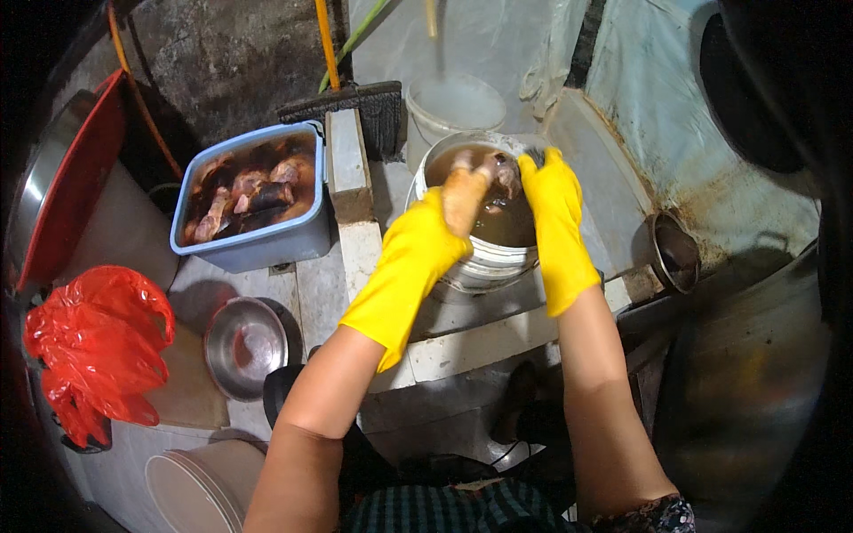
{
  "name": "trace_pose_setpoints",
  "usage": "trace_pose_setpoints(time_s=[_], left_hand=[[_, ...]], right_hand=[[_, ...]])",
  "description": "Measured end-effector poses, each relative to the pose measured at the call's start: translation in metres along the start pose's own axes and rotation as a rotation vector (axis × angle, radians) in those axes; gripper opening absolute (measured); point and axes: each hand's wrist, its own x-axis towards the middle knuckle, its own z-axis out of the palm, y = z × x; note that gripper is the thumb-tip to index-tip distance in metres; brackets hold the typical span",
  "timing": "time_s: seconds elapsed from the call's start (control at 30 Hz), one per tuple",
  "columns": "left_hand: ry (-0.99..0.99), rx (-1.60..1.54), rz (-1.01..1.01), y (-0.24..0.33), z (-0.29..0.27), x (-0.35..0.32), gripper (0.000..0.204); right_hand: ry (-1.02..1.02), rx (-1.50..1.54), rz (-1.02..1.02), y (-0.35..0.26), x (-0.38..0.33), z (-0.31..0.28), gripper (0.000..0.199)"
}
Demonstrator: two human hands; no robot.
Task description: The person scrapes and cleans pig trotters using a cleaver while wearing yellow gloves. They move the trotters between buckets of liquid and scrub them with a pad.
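Observation:
Both my hands wear long yellow rubber gloves and work over a white bucket (484, 247) filled with murky brown liquid. My left hand (462, 191), its glove stained tan over the fingers and slightly blurred, is closed on a piece of meat (508, 178) at the liquid's surface. At the bucket's right rim my right hand (549, 182) is closed around a small dark grey wad (535, 156), which looks like a scouring pad. The lower part of the meat is hidden in the liquid.
To the left, a light blue tub (267, 253) holds several dark-skinned meat pieces in reddish liquid. A white pail (458, 105) and a broom (378, 111) stand behind. A metal bowl (246, 348), red plastic bag (102, 342) and low tiled ledge (480, 349) are nearer.

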Motion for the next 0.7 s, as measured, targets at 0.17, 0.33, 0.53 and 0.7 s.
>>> trace_pose_setpoints(time_s=[0.17, 0.33, 0.53, 0.7], left_hand=[[-0.013, -0.04, -0.044, 0.0, -0.001, -0.002, 0.099], [-0.033, -0.035, -0.029, 0.01, 0.005, 0.007, 0.1], [-0.039, -0.091, -0.076, -0.011, -0.005, 0.006, 0.095], [-0.13, -0.242, -0.044, -0.02, 0.0, 0.02, 0.091]], right_hand=[[-0.676, -0.237, -0.451, 0.019, -0.042, 0.016, 0.04], [-0.757, -0.16, -0.534, 0.036, -0.025, 0.03, 0.039], [-0.119, 0.346, -0.277, -0.025, -0.08, -0.047, 0.048], [0.153, 0.14, -0.556, -0.036, -0.084, 0.022, 0.05]])
